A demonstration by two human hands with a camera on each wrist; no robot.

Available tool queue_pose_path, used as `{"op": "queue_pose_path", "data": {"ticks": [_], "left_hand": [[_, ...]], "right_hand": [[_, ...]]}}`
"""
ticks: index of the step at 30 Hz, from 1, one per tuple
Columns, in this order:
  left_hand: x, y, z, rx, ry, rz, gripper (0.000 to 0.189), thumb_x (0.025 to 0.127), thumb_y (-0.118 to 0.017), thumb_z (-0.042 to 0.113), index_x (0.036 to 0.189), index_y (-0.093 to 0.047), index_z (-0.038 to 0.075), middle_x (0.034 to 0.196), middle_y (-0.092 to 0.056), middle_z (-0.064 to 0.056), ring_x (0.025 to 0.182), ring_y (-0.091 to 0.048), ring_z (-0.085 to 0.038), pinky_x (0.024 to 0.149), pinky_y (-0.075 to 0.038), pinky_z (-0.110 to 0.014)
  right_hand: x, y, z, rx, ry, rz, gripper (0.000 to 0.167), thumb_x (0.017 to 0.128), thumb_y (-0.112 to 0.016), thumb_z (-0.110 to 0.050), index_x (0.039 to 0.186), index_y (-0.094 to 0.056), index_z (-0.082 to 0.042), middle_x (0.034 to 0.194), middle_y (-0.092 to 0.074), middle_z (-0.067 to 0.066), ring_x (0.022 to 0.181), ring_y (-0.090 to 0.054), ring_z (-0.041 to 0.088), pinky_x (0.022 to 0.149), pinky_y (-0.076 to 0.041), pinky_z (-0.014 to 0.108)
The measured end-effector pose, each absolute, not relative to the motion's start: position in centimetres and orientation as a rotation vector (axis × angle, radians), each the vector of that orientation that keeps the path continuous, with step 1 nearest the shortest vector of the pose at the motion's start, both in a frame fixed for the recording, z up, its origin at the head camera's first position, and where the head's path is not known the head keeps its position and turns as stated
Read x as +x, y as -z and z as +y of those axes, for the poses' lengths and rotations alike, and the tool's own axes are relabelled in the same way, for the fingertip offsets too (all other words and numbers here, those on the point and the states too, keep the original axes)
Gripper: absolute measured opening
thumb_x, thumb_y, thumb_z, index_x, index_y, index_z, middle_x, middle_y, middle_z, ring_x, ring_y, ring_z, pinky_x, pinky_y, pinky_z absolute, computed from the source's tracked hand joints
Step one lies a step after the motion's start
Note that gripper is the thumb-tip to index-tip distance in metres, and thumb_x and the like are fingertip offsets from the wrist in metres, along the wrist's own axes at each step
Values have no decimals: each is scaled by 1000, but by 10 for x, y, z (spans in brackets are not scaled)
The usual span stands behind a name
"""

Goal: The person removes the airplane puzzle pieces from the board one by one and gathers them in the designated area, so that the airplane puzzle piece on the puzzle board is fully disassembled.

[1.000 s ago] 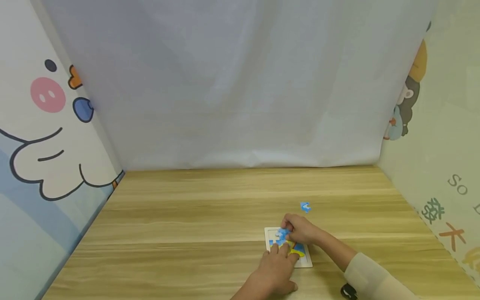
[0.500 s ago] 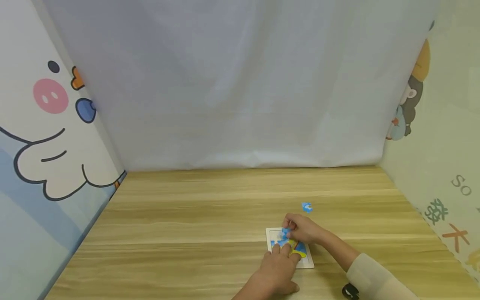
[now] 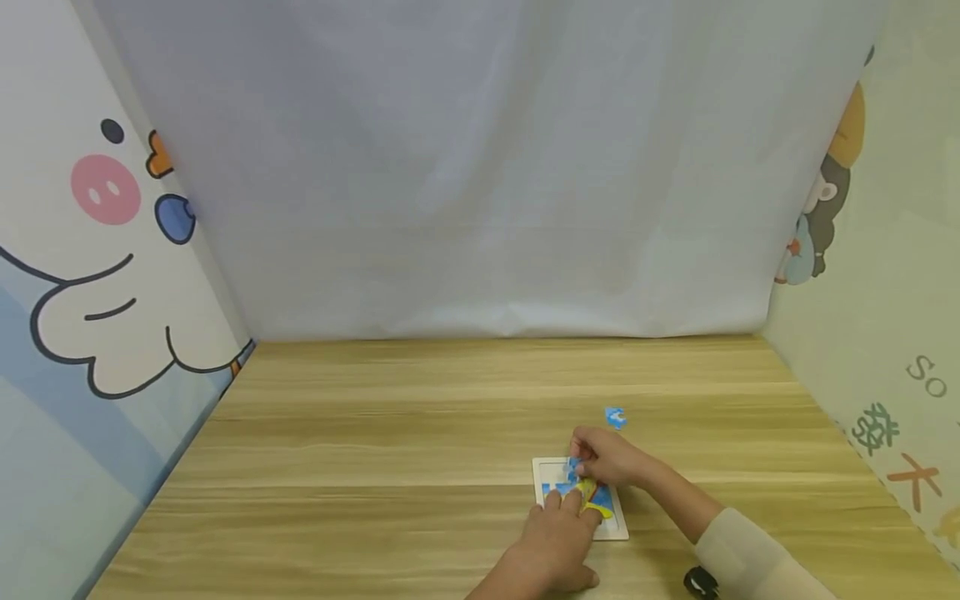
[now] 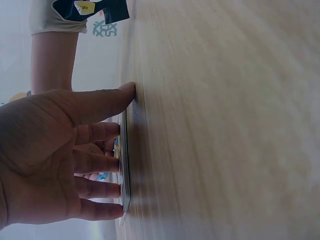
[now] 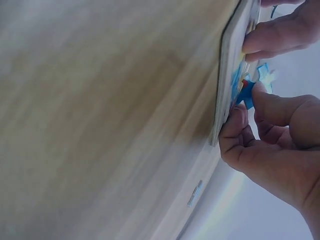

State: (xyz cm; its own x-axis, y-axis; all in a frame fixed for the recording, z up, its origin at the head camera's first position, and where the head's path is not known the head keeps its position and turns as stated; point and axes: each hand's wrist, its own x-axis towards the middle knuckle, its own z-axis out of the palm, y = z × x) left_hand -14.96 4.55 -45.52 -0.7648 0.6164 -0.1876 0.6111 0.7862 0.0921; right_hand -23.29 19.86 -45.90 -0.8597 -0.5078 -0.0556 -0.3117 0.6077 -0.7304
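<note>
A small white-framed jigsaw puzzle board (image 3: 537,479) lies on the table, with blue and yellow pieces in it. My left hand (image 3: 555,537) rests its fingertips on the board's near part, fingers spread and fairly straight. In the left wrist view its thumb (image 4: 112,102) touches the tabletop beside the board. At the board's far edge my right hand (image 3: 607,458) pinches a blue puzzle piece (image 5: 246,95) between thumb and fingers. That piece is tilted up over the board in the right wrist view. Part of the picture is hidden under my hands.
One loose blue-and-white puzzle piece (image 3: 615,417) lies on the wooden table (image 3: 375,433) beyond my right hand. A black object (image 3: 701,582) sits by the right sleeve. A pale curtain hangs behind the table, and printed walls stand at both sides.
The pinched piece has turned in my right fingers, from showing a broad blue face to a narrower, tilted one. My left hand stays on the board. The view has shifted slightly.
</note>
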Motion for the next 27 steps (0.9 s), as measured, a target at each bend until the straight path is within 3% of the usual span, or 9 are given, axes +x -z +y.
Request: {"op": "queue_pose_path", "data": {"ticks": [15,21,27], "left_hand": [[-150,453,47,948,-75,2763,62,70,-77,49,122,-55,24,114,-46,3,98,-43,-17,80,-45,-37],[-150,453,48,915,-112,2750,61,69,-78,48,121,-56,23,108,-47,4,93,-43,-15,77,-45,-34],[-152,451,49,897,-105,2766,61,70,-77,48,122,-56,23,105,-46,3,93,-43,-16,78,-45,-35]], "right_hand": [[-231,460,203,-683,1162,2561,16,85,-61,5,81,-50,-6,76,-51,2,66,-49,15,54,-44,25],[-232,455,214,-640,1301,2448,6,87,-61,-1,86,-55,-2,81,-58,6,74,-56,20,64,-47,29],[-232,444,226,-624,1325,2439,7,88,-61,-4,90,-57,2,83,-59,6,78,-55,22,70,-46,30]]}}
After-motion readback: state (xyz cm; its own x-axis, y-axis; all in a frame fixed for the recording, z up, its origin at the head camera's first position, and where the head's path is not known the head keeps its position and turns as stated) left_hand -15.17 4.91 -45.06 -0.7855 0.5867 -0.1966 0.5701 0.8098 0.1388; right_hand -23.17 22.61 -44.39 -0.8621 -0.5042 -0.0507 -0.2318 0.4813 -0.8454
